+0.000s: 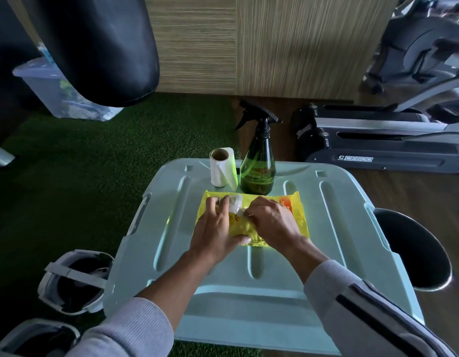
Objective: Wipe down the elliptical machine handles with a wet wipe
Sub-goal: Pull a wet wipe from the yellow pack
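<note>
Wipe pack [295, 215] under both hands' pinching fingers [224, 202], spray bottle [258, 166] and paper roll [221, 166] just behind.

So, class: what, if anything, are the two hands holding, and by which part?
Both hands are on the yellow wet-wipe pack: the left hand pressing its left end, the right hand pinching near the top opening.

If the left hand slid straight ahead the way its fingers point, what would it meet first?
Probably the paper roll, standing just past the yellow wipes pack that the left hand rests on; the green spray bottle stands right of that line. Depth is unclear.
</note>
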The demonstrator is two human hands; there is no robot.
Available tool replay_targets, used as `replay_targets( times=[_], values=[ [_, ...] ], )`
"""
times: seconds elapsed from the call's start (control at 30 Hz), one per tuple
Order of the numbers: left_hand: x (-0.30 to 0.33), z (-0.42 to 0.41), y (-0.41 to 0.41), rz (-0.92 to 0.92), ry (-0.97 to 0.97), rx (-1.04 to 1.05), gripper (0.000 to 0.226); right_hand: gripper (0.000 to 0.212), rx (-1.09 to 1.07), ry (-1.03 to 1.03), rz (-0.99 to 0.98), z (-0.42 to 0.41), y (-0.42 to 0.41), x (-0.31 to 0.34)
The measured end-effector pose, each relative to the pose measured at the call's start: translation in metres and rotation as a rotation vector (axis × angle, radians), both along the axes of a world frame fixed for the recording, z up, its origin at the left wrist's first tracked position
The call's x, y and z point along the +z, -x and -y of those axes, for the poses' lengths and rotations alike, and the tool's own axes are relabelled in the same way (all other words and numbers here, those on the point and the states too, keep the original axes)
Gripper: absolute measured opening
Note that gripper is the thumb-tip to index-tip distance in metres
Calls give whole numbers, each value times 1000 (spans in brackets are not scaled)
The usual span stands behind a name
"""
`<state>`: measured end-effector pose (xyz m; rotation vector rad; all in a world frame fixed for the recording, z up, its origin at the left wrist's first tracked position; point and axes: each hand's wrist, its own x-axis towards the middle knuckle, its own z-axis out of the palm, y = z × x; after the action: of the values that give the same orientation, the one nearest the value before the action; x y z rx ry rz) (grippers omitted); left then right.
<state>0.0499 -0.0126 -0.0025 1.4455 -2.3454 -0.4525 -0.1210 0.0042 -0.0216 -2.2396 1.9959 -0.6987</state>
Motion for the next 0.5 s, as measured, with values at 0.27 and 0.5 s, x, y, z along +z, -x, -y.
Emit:
replay_targets(
  times=[0.27,0.5],
  values=[
    [-1,3,4,57,-38,10,105,7,-100,100,143,1,1,8],
    [1,2,5,89,-93,37,106,12,-112,63,367,1,6,13]
  ],
)
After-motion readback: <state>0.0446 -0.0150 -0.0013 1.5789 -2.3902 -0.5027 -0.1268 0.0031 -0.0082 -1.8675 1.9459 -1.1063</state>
